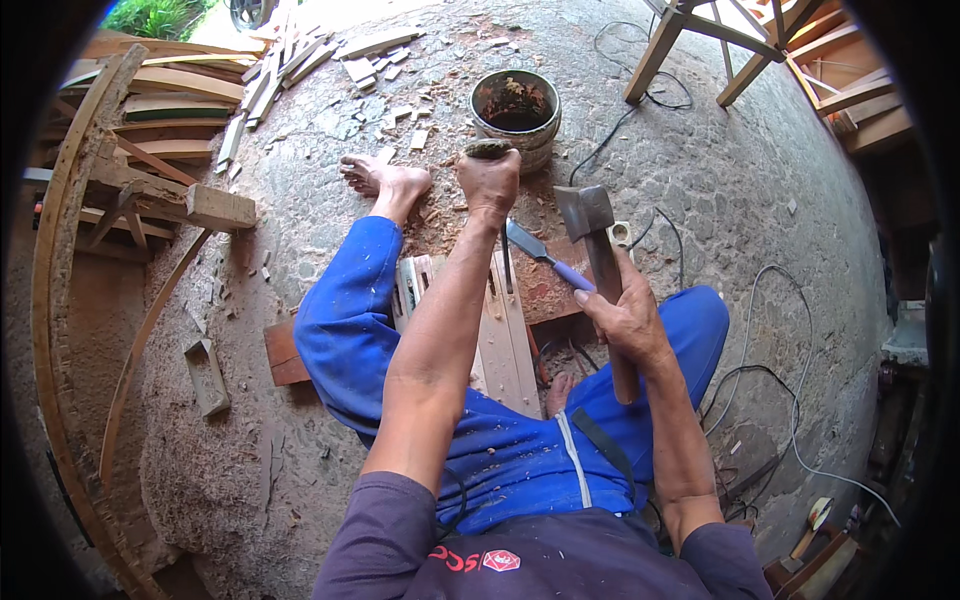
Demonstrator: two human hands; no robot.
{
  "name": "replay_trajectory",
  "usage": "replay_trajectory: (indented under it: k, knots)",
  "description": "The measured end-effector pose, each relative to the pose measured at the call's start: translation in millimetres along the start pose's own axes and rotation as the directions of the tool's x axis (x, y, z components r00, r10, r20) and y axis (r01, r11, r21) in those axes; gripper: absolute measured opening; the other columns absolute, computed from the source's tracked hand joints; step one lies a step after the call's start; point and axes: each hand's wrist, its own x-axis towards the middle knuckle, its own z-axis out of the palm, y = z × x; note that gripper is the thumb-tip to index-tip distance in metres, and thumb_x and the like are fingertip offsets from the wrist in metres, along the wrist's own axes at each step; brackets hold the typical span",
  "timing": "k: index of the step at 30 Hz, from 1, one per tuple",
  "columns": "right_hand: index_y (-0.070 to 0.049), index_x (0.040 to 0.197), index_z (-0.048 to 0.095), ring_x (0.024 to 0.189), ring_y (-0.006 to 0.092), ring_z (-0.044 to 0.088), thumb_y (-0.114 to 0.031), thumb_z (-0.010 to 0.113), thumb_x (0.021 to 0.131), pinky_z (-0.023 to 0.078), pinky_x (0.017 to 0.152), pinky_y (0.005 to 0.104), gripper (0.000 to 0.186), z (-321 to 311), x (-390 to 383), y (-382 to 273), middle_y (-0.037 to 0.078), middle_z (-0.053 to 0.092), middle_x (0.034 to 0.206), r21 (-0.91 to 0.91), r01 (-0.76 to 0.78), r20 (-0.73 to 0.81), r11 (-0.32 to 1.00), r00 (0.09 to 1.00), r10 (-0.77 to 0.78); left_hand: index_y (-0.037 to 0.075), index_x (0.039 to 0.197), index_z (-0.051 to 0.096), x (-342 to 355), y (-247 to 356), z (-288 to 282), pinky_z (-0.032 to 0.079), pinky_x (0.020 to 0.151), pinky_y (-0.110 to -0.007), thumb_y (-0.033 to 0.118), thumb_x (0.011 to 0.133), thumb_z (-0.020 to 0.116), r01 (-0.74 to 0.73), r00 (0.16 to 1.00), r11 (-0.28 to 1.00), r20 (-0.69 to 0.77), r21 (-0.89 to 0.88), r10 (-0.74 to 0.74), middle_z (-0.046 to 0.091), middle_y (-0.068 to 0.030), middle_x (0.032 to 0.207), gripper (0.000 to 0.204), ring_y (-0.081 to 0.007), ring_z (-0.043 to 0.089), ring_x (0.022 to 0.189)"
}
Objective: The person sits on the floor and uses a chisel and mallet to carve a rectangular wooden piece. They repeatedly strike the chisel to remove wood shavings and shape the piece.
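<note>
My left hand (488, 188) is closed in a fist around an upright tool, apparently a chisel, whose dark, worn round top (488, 149) shows above it. A narrow dark shaft (506, 262) shows below the fist, close to the pale timber (508, 345) between my legs. My right hand (628, 315) grips the wooden handle of a heavy hammer (585, 212), its steel head raised. Beside that hand is a wide chisel (530, 243) with a purple handle; the handle's end lies near my thumb, and I cannot tell whether they touch.
A wood-rimmed bucket (540, 137) stands ahead, near scattered offcuts (370, 70) and shavings. A wooden frame with a beam end (222, 207) juts in from the left. A small wooden tray (206, 377) lies left. Cables (795, 380) cross the floor at right; stool legs (655, 58) stand far right.
</note>
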Motion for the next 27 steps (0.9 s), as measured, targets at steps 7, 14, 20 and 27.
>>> replay_trajectory:
  k: [7, 14, 20, 27]
  knots:
    - [-0.002, 0.139, 0.045, 0.048, 0.0067, 0.051, -0.006, 0.070, 0.086, 0.045, 0.042, 0.0243, 0.059, 10.3, -16.8, 75.5, 0.000, 0.056, 0.078, 0.470, -0.269, -0.010, 0.841, 0.951, 0.310, 0.002, 0.089, 0.069, -86.2, 42.9, -14.6, 0.058, 0.060, -0.031, 0.011, 0.087, 0.070, -0.451, 0.892, 0.884, 0.038, 0.123, 0.450, 0.071, -0.0079, 0.077, 0.010, -0.0152, 0.068, 0.063]
    - [-0.004, 0.139, 0.044, 0.047, 0.0079, 0.051, -0.009, 0.069, 0.087, 0.046, 0.041, 0.0267, 0.058, 17.6, 0.1, 67.3, 0.000, 0.053, 0.073, 0.423, -0.325, 0.131, 0.846, 0.945, 0.298, 0.006, 0.061, 0.060, 29.1, -15.3, 12.8, 0.035, 0.041, -0.035, 0.011, 0.082, 0.071, 0.535, 0.839, 0.837, 0.039, 0.114, -0.542, 0.056, -0.0053, 0.055, 0.024, -0.0163, 0.050, 0.043]
    - [-0.003, 0.146, 0.041, 0.048, 0.0077, 0.051, -0.010, 0.069, 0.085, 0.044, 0.041, 0.0262, 0.068, 24.1, 2.4, 71.1, 0.001, 0.054, 0.080, 0.339, -0.371, 0.151, 0.864, 0.928, 0.339, 0.003, 0.068, 0.064, 42.0, -45.1, 16.7, 0.040, 0.043, -0.035, 0.013, 0.081, 0.071, 0.554, 0.815, 0.821, 0.113, 0.137, -0.568, 0.059, -0.0074, 0.058, 0.018, -0.0176, 0.053, 0.045]
    - [-0.003, 0.145, 0.040, 0.049, 0.0091, 0.053, -0.010, 0.069, 0.087, 0.045, 0.041, 0.0277, 0.065, 23.3, 2.0, 77.0, 0.002, 0.055, 0.078, 0.302, -0.360, 0.153, 0.883, 0.932, 0.328, 0.005, 0.074, 0.064, 42.7, -47.2, 17.5, 0.041, 0.046, -0.036, 0.020, 0.087, 0.071, 0.484, 0.848, 0.860, 0.154, 0.163, -0.507, 0.057, -0.0063, 0.063, 0.021, -0.0182, 0.055, 0.051]
